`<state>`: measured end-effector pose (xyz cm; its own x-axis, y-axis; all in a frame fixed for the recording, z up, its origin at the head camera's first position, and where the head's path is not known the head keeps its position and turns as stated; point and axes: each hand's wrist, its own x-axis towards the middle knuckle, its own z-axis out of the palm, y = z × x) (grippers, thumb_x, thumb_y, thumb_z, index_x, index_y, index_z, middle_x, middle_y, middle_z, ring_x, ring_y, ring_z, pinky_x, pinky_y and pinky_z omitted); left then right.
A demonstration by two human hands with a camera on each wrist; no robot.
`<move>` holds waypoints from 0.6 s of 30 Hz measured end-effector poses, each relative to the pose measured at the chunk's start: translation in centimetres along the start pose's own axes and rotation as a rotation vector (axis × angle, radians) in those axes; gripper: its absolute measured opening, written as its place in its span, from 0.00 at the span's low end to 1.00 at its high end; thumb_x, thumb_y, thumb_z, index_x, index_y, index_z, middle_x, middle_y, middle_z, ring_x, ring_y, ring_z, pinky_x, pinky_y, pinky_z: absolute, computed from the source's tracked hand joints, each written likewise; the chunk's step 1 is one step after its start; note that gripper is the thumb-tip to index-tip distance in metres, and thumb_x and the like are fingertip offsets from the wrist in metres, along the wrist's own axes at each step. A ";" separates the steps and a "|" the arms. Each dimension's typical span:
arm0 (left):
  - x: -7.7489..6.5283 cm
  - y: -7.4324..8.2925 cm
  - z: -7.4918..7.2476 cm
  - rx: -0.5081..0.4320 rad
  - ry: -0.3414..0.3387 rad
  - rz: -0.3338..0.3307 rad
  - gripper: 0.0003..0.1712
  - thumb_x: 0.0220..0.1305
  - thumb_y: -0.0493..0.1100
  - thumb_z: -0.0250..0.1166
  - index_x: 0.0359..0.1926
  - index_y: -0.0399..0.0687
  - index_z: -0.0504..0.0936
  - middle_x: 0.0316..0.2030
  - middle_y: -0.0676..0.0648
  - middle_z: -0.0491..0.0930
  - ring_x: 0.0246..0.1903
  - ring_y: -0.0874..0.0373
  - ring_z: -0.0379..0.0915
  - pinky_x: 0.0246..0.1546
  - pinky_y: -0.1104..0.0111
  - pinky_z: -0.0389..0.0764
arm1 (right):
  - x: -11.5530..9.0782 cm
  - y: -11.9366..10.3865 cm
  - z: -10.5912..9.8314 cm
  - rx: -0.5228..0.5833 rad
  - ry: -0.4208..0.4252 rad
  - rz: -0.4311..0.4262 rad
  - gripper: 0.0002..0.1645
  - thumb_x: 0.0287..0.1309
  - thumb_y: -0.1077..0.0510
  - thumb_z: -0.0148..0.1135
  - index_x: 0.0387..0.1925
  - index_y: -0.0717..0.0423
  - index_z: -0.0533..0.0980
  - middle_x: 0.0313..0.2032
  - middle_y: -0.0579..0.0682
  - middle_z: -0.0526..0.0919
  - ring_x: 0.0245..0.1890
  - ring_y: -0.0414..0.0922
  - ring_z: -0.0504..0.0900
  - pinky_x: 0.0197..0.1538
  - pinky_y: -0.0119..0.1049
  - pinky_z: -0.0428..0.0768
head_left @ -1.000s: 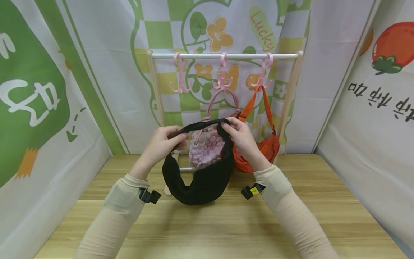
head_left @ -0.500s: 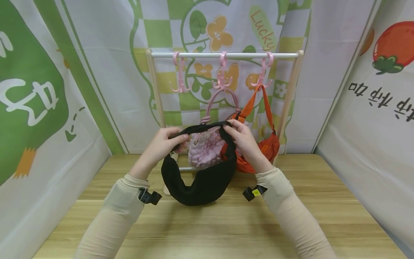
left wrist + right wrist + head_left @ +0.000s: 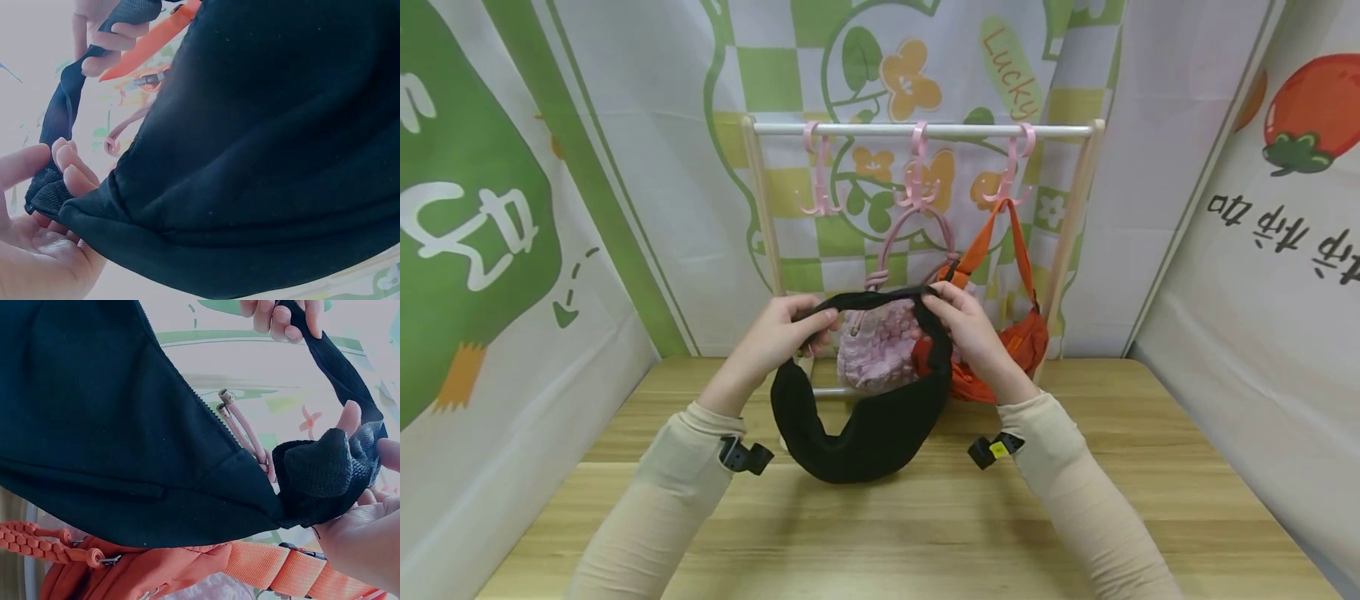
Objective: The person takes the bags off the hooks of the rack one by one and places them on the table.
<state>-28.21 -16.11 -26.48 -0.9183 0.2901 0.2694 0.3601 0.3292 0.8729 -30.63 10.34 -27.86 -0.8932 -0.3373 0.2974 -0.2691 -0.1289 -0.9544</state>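
Between my two hands hangs a black bag (image 3: 865, 442), a soft crescent shape with a zipper along its upper edge. My left hand (image 3: 782, 329) pinches the left end of its strap (image 3: 868, 298). With thumb and fingers, my right hand (image 3: 962, 321) grips the strap's other end, where the webbing is bunched in the right wrist view. Behind the black bag, a pink ruffled bag (image 3: 880, 342) hangs by its handle from the middle pink hook (image 3: 917, 187). An orange bag (image 3: 1026, 342) hangs from the right hook (image 3: 1009, 179), partly covered by my right hand.
A rack with a metal bar (image 3: 865, 130) and wooden posts stands at the back of the wooden table (image 3: 880, 542). The left pink hook (image 3: 822, 187) bears no bag. Printed curtains (image 3: 625, 150) surround the table.
My right hand has moved slightly right and down, spreading the strap a little wider. The black bag has shifted slightly with it, while my left hand stays nearly still.
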 end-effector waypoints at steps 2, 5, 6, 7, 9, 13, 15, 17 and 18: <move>-0.1 0.0 -0.1 0.003 0.005 -0.008 0.17 0.68 0.47 0.58 0.31 0.36 0.75 0.21 0.45 0.75 0.18 0.59 0.69 0.20 0.69 0.74 | 0.0 0.0 0.0 -0.026 0.004 0.001 0.06 0.71 0.56 0.47 0.41 0.52 0.70 0.28 0.44 0.79 0.23 0.38 0.81 0.30 0.30 0.80; -0.2 0.1 -0.2 0.004 0.010 -0.017 0.17 0.68 0.48 0.57 0.30 0.37 0.74 0.20 0.46 0.73 0.17 0.61 0.66 0.19 0.70 0.72 | -0.1 0.1 -0.1 -0.065 0.005 -0.001 0.07 0.70 0.55 0.47 0.41 0.52 0.70 0.26 0.46 0.77 0.21 0.40 0.79 0.29 0.31 0.79; -0.3 0.0 -0.2 0.004 0.012 -0.019 0.18 0.68 0.49 0.57 0.30 0.37 0.74 0.20 0.47 0.73 0.17 0.61 0.66 0.19 0.70 0.71 | -0.1 0.1 -0.1 -0.073 0.005 0.000 0.07 0.70 0.55 0.47 0.42 0.52 0.71 0.26 0.46 0.77 0.21 0.40 0.79 0.29 0.31 0.79; -0.3 0.1 -0.3 0.004 0.012 -0.021 0.18 0.68 0.49 0.57 0.30 0.38 0.74 0.20 0.47 0.72 0.17 0.62 0.65 0.18 0.70 0.71 | -0.2 0.1 -0.1 -0.078 0.004 0.002 0.07 0.70 0.56 0.47 0.42 0.52 0.71 0.26 0.46 0.77 0.21 0.40 0.79 0.29 0.31 0.79; -0.4 0.1 -0.4 -0.002 0.016 -0.023 0.18 0.68 0.50 0.57 0.31 0.38 0.75 0.20 0.48 0.72 0.16 0.62 0.65 0.18 0.71 0.70 | -0.2 0.0 -0.1 -0.086 -0.001 0.005 0.07 0.70 0.56 0.48 0.43 0.52 0.71 0.26 0.46 0.77 0.21 0.41 0.79 0.29 0.31 0.79; -0.7 0.2 -0.6 -0.003 0.031 -0.019 0.20 0.67 0.51 0.58 0.35 0.35 0.77 0.19 0.50 0.72 0.16 0.62 0.64 0.16 0.72 0.69 | -0.3 -0.1 -0.2 -0.091 -0.010 0.016 0.07 0.69 0.56 0.49 0.44 0.53 0.71 0.28 0.45 0.77 0.21 0.39 0.79 0.28 0.31 0.79; -0.9 0.3 -0.7 0.004 0.045 -0.016 0.21 0.67 0.52 0.58 0.37 0.34 0.78 0.19 0.51 0.71 0.16 0.62 0.64 0.16 0.73 0.68 | -0.4 -0.1 -0.2 -0.091 -0.016 0.021 0.08 0.69 0.56 0.50 0.45 0.54 0.72 0.28 0.45 0.78 0.21 0.39 0.79 0.27 0.31 0.79; -1.0 0.3 -0.8 0.014 0.058 -0.016 0.23 0.66 0.53 0.59 0.38 0.33 0.78 0.18 0.52 0.71 0.16 0.62 0.63 0.16 0.73 0.67 | -0.4 0.0 -0.2 -0.093 -0.025 0.028 0.09 0.69 0.55 0.50 0.45 0.53 0.72 0.27 0.46 0.78 0.20 0.38 0.79 0.26 0.32 0.79; -1.0 0.3 -0.9 0.015 0.064 -0.020 0.23 0.66 0.53 0.59 0.38 0.34 0.79 0.18 0.52 0.71 0.16 0.62 0.63 0.16 0.72 0.67 | -0.4 0.0 -0.3 -0.094 -0.030 0.035 0.09 0.69 0.55 0.50 0.45 0.53 0.72 0.26 0.46 0.78 0.19 0.38 0.79 0.25 0.31 0.78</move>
<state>-27.37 -17.12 -26.13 -0.9339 0.2251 0.2777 0.3433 0.3479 0.8724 -30.37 10.72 -27.98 -0.8918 -0.3679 0.2635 -0.2722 -0.0289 -0.9618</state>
